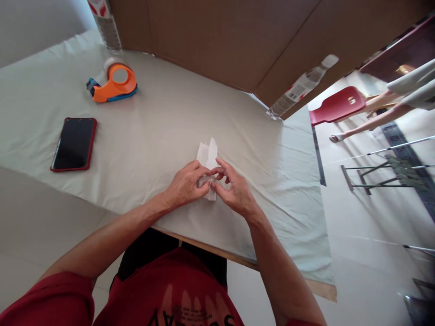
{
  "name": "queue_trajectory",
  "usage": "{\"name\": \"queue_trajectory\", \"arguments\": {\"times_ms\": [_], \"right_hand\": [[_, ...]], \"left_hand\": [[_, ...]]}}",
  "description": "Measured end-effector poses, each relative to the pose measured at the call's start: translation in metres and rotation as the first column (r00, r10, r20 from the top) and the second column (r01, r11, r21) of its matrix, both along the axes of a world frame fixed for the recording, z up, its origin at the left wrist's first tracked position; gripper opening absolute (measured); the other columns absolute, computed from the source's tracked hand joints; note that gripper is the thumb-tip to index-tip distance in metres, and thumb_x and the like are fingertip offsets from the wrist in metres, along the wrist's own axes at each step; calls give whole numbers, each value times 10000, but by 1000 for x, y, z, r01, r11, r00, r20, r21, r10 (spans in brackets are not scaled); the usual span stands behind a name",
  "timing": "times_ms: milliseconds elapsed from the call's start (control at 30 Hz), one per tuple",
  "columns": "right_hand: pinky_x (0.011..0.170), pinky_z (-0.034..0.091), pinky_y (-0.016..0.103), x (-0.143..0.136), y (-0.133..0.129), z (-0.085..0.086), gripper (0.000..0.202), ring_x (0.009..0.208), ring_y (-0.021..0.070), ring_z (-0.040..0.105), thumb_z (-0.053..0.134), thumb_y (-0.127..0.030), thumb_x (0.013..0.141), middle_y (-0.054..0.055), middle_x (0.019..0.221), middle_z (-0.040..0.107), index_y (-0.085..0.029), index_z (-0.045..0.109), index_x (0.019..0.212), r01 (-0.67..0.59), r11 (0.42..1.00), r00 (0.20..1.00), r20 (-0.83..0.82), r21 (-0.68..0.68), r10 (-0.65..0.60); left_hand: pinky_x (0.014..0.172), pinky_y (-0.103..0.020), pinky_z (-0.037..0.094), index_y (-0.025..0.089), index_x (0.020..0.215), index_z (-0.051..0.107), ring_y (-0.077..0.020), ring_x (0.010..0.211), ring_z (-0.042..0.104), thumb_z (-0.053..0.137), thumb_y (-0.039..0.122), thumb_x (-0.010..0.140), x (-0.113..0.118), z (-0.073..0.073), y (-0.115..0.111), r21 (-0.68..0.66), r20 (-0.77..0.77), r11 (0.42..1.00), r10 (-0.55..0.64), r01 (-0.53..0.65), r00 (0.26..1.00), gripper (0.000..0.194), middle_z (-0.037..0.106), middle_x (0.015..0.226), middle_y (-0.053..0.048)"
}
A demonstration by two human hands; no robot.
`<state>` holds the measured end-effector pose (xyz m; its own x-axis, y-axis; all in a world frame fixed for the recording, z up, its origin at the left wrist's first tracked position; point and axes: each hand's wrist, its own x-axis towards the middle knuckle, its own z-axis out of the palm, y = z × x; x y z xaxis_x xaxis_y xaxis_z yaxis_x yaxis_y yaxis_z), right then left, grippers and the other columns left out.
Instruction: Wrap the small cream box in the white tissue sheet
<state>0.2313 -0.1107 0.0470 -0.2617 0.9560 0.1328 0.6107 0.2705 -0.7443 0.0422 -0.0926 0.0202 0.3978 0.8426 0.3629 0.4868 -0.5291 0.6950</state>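
Note:
A crumpled piece of white paper (208, 155) lies on the cloth-covered table near its front edge. Over its lower part, my left hand (188, 182) has thumb and fingers closed on a small clear object (205, 180), too small and glossy to name. From the other side my right hand (234, 186) comes up to the same object, its thumb and fingertips bent round it at its right edge. The fingertips of both hands nearly meet above the paper.
A phone (74, 144) and an orange tape dispenser (117, 86) lie left on the table (163, 113). Plastic bottles (110, 31) (299, 90) stand against a big cardboard panel (217, 36). Right, beyond the table: a red chair (340, 106), a person's legs (384, 104) and a folding stool (384, 174).

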Motion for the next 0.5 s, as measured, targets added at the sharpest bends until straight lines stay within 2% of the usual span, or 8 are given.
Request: {"name": "queue_trajectory", "arguments": {"times_ms": [167, 300, 367, 500], "right_hand": [[694, 508, 319, 13, 12, -3, 483, 748, 143, 617, 640, -307, 824, 65, 1046, 733, -208, 574, 1293, 156, 987, 974, -160, -47, -161], [487, 474, 265, 16, 31, -12, 440, 654, 151, 631, 673, -398, 801, 81, 944, 697, -163, 612, 1167, 260, 920, 929, -183, -292, -320], [397, 433, 250, 11, 41, -16, 474, 595, 158, 636, 698, -408, 783, 98, 946, 694, -154, 611, 1174, 262, 891, 923, -172, -371, -343], [359, 408, 248, -1, 58, -22, 529, 501, 144, 586, 747, -386, 736, 57, 817, 692, -144, 612, 1187, 254, 896, 931, -158, -366, -328]], "left_hand": [[688, -265, 495, 170, 955, 688, -145, 731, 558, 600, 191, 830, 0, -2, 0, 31, -11, 999, 10, -10, 1000, 155, 603, 870, -46], [721, -277, 510, 166, 950, 688, -162, 780, 577, 585, 187, 834, 1, -3, 0, 85, -17, 996, 21, -19, 1000, 156, 605, 865, -53], [751, -291, 521, 175, 952, 689, -177, 829, 588, 584, 189, 837, 1, -3, -1, 107, -40, 994, 31, -26, 999, 156, 608, 877, -59], [821, -327, 544, 184, 944, 700, -196, 903, 605, 582, 176, 830, 1, -1, -3, 171, -81, 985, 43, -29, 996, 164, 643, 1048, -104]]}}
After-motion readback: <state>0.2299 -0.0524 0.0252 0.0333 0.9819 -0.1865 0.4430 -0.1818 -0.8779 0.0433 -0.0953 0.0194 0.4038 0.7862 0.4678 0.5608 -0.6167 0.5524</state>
